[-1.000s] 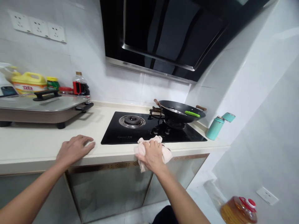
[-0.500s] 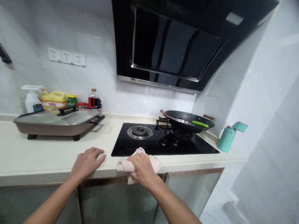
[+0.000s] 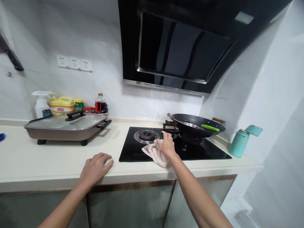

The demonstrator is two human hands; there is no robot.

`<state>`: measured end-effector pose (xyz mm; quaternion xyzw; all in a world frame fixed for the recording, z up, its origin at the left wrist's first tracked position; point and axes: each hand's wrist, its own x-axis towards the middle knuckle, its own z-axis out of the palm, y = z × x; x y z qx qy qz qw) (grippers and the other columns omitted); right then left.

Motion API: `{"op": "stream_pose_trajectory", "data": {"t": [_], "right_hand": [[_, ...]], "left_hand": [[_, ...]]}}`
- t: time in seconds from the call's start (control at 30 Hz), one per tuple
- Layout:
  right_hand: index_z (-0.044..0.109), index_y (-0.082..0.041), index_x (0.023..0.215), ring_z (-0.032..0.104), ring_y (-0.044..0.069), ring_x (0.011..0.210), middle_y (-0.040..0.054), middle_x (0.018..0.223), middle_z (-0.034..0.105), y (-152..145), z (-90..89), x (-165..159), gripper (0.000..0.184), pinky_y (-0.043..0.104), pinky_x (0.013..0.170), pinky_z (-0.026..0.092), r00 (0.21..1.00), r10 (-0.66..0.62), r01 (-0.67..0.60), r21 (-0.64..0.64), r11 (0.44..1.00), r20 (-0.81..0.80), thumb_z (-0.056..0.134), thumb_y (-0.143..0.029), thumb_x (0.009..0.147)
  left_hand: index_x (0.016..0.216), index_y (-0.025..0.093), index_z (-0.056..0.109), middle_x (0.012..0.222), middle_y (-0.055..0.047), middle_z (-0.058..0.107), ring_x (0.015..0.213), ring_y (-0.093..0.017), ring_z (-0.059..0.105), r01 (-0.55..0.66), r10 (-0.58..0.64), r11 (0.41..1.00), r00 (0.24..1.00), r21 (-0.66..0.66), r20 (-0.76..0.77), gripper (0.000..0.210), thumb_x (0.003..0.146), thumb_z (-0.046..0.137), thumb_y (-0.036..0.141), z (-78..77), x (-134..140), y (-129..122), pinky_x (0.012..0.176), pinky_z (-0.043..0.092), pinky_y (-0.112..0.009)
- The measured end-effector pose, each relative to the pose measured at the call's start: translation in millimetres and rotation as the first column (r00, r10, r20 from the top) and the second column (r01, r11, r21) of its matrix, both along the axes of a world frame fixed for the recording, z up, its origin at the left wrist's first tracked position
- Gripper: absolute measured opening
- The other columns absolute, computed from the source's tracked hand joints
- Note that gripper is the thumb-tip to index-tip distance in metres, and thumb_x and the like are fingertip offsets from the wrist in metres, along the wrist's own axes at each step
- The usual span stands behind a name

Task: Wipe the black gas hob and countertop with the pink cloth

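My right hand (image 3: 167, 145) grips a pale pink cloth (image 3: 158, 155), with one finger stretched out toward the back. The cloth lies bunched on the front part of the black gas stove (image 3: 133, 151), in front of the left burner (image 3: 146, 136), and hangs slightly over the stove's front edge. My left hand (image 3: 97, 166) rests on the cream countertop (image 3: 59, 161) left of the stove, holding nothing, its fingers loosely bent and the thumb apart. On the right burner stands a black wok (image 3: 197, 124) with a green-handled utensil (image 3: 210, 128) in it.
An electric pan (image 3: 59, 134) with a glass lid stands at the left, with several bottles and jars behind it. A teal flask (image 3: 239, 144) with its lid hinged back is right of the stove. The range hood (image 3: 180, 50) slopes overhead. A knife (image 3: 14, 60) hangs at far left.
My right hand has moved from the counter's front edge up onto the stove, taking the cloth along. The left hand stays on the counter. The view has shifted slightly left.
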<state>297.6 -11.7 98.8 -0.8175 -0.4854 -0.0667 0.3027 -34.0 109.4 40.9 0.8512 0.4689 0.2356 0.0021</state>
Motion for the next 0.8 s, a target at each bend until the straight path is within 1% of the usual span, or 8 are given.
{"op": "stream_pose_trajectory", "data": {"t": [0.1, 0.17, 0.3, 0.37, 0.47, 0.6, 0.67, 0.8], "right_hand": [[0.054, -0.027, 0.144, 0.049, 0.033, 0.131, 0.0135, 0.141, 0.056, -6, -10.9, -13, 0.050, 0.050, 0.109, 0.036, 0.971, 0.211, -0.176, -0.252, 0.952, 0.117, 0.047, -0.050, 0.100], [0.060, -0.028, 0.139, 0.050, 0.033, 0.130, 0.0126, 0.138, 0.059, -10, -15.4, -22, 0.048, 0.049, 0.110, 0.034, 0.930, 0.325, -0.249, -0.354, 0.902, 0.174, 0.051, -0.053, 0.098], [0.057, -0.033, 0.146, 0.047, 0.035, 0.137, 0.0119, 0.150, 0.052, -13, -17.3, -23, 0.061, 0.049, 0.113, 0.034, 0.831, 0.516, -0.374, -0.478, 0.795, 0.207, 0.061, -0.059, 0.091], [0.056, -0.036, 0.147, 0.041, 0.035, 0.144, 0.0095, 0.159, 0.044, -10, -17.5, -13, 0.062, 0.048, 0.116, 0.031, 0.822, 0.540, -0.388, -0.517, 0.763, 0.181, 0.065, -0.057, 0.090], [0.051, -0.039, 0.151, 0.038, 0.031, 0.147, 0.0064, 0.163, 0.039, 6, -19.5, 5, 0.054, 0.044, 0.117, 0.031, 0.879, 0.441, -0.296, -0.516, 0.804, 0.182, 0.054, -0.050, 0.098], [0.051, -0.030, 0.151, 0.047, 0.033, 0.140, 0.0153, 0.154, 0.048, 39, -21.8, 28, 0.050, 0.046, 0.112, 0.036, 0.941, 0.267, -0.136, -0.488, 0.862, 0.210, 0.036, -0.044, 0.106], [0.051, -0.026, 0.149, 0.052, 0.034, 0.133, 0.0189, 0.147, 0.054, 57, -20.9, 40, 0.049, 0.046, 0.108, 0.039, 0.958, 0.200, -0.079, -0.483, 0.872, 0.206, 0.036, -0.041, 0.105], [0.043, -0.021, 0.155, 0.059, 0.032, 0.125, 0.0212, 0.140, 0.060, 83, -16.9, 73, 0.055, 0.043, 0.101, 0.044, 0.981, 0.075, 0.020, -0.477, 0.879, 0.180, 0.041, -0.041, 0.104]], "left_hand": [[0.111, 0.026, 0.075, 0.128, -0.007, 0.071, 0.123, -0.030, 0.061, -0.002, 0.002, 1.000, 1.000, -0.006, 0.007, 0.047, 0.091, 0.039, 0.050, 0.1, 0, 0, 0.099, 0.043, -0.042], [0.111, 0.026, 0.075, 0.128, -0.007, 0.071, 0.123, -0.030, 0.061, 0.002, -0.002, 1.000, 1.000, -0.012, 0.011, 0.047, 0.090, 0.040, 0.050, 0.3, 0, 0, 0.099, 0.043, -0.043], [0.112, 0.026, 0.074, 0.129, -0.008, 0.070, 0.124, -0.031, 0.060, 0.012, -0.012, 0.999, 1.000, -0.034, -0.001, 0.049, 0.090, 0.039, 0.052, 1.2, -1, 2, 0.099, 0.043, -0.045], [0.113, 0.026, 0.074, 0.131, -0.008, 0.070, 0.125, -0.032, 0.060, 0.015, -0.015, 0.999, 1.000, -0.043, -0.009, 0.050, 0.091, 0.038, 0.054, 1.6, -2, 2, 0.098, 0.043, -0.045], [0.113, 0.027, 0.074, 0.132, -0.007, 0.069, 0.126, -0.030, 0.060, 0.011, -0.012, 0.999, 1.000, -0.044, -0.014, 0.049, 0.091, 0.038, 0.053, 2.1, -2, 3, 0.098, 0.043, -0.044], [0.110, 0.029, 0.074, 0.131, -0.006, 0.070, 0.126, -0.030, 0.060, 0.002, -0.002, 0.999, 1.000, -0.041, -0.003, 0.045, 0.091, 0.041, 0.053, 0.2, -2, 3, 0.098, 0.043, -0.042], [0.109, 0.030, 0.074, 0.129, -0.005, 0.071, 0.124, -0.029, 0.061, -0.002, 0.002, 1.000, 1.000, -0.024, 0.009, 0.044, 0.091, 0.041, 0.053, -2.8, -3, 4, 0.098, 0.043, -0.042], [0.108, 0.029, 0.074, 0.125, -0.004, 0.073, 0.120, -0.027, 0.063, 0.005, -0.006, 0.999, 0.999, 0.040, 0.037, 0.042, 0.093, 0.042, 0.051, -9.7, -4, 5, 0.097, 0.043, -0.040]]}}
